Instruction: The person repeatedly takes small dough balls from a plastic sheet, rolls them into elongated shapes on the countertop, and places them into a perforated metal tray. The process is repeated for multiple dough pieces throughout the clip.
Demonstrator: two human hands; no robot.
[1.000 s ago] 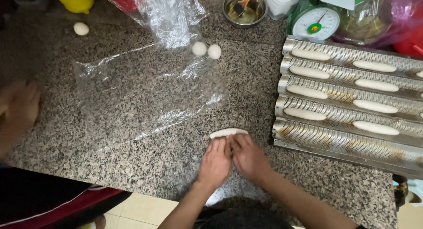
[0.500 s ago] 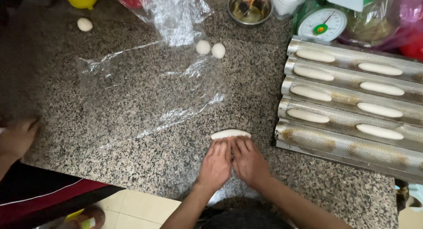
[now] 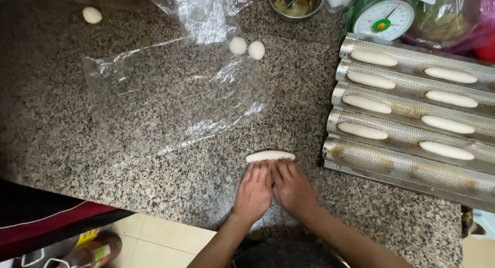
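Just left of the perforated baguette tray [image 3: 412, 167], near its bottom corner, a small dough log [image 3: 270, 156] lies on the speckled worktop [image 3: 154, 144], pale, smooth, with tapered ends. Left hand [image 3: 253, 191] and right hand [image 3: 293, 188] lie flat side by side, fingers stretched out, fingertips touching its near edge, gripping nothing.

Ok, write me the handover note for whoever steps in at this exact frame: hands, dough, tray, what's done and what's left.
Left hand and right hand: flat, side by side on the granite counter, fingertips against the near edge of a short dough log. Neither has a grip on anything.
Perforated tray, to the right: eight shaped pieces in the four far channels; the nearest channel holds none.
Done: eight pieces trayed, one log shaped on the counter.
Left: that log is not yet trayed. Two dough balls sit by the plastic sheet, and one ball at the far left.
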